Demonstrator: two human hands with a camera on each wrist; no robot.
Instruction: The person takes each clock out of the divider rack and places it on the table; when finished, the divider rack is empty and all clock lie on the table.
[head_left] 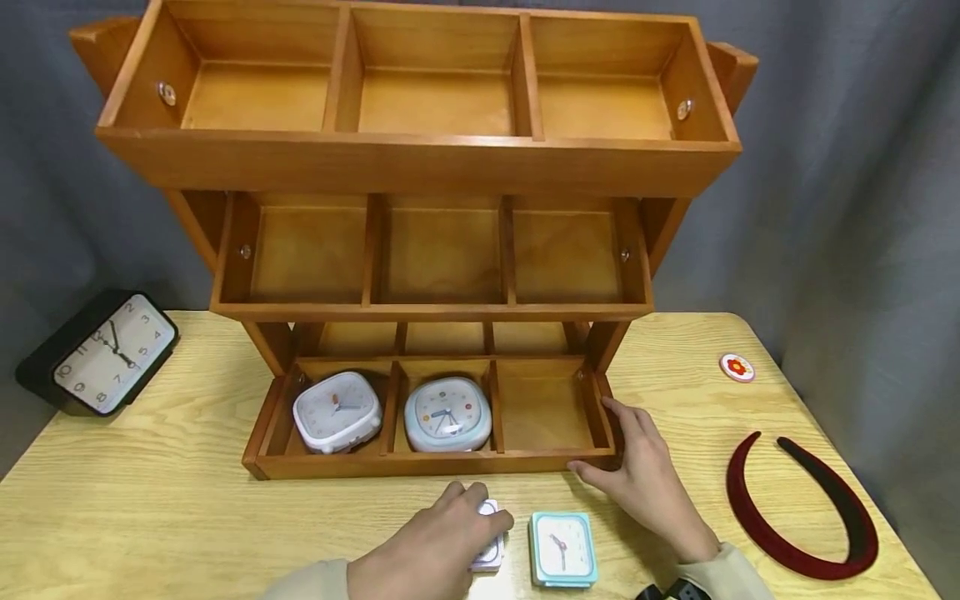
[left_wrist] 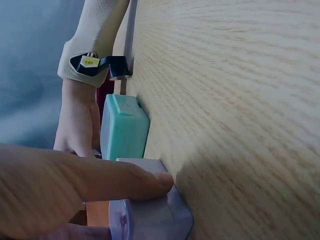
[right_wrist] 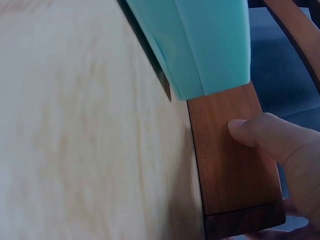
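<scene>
My left hand (head_left: 435, 542) grips a small lilac alarm clock (head_left: 491, 533) on the table, its thumb lying along the clock's side in the left wrist view; the fingers hide much of the dial. Just right of it stands a mint-green square alarm clock (head_left: 562, 548). My right hand (head_left: 647, 475) holds the front right corner of the wooden rack's bottom tray (head_left: 450, 463), thumb against the front board and fingers along the side. Inside that tray, a white alarm clock (head_left: 337, 412) leans in the left compartment and a pale blue alarm clock (head_left: 447, 414) sits in the middle one.
Above are the rack's middle tray (head_left: 431, 312) and top tray (head_left: 420, 158), each with three compartments. A black desk clock (head_left: 105, 354) stands at the left. On the right lie a dark red headband (head_left: 813, 567) and a round flower-patterned piece (head_left: 737, 367).
</scene>
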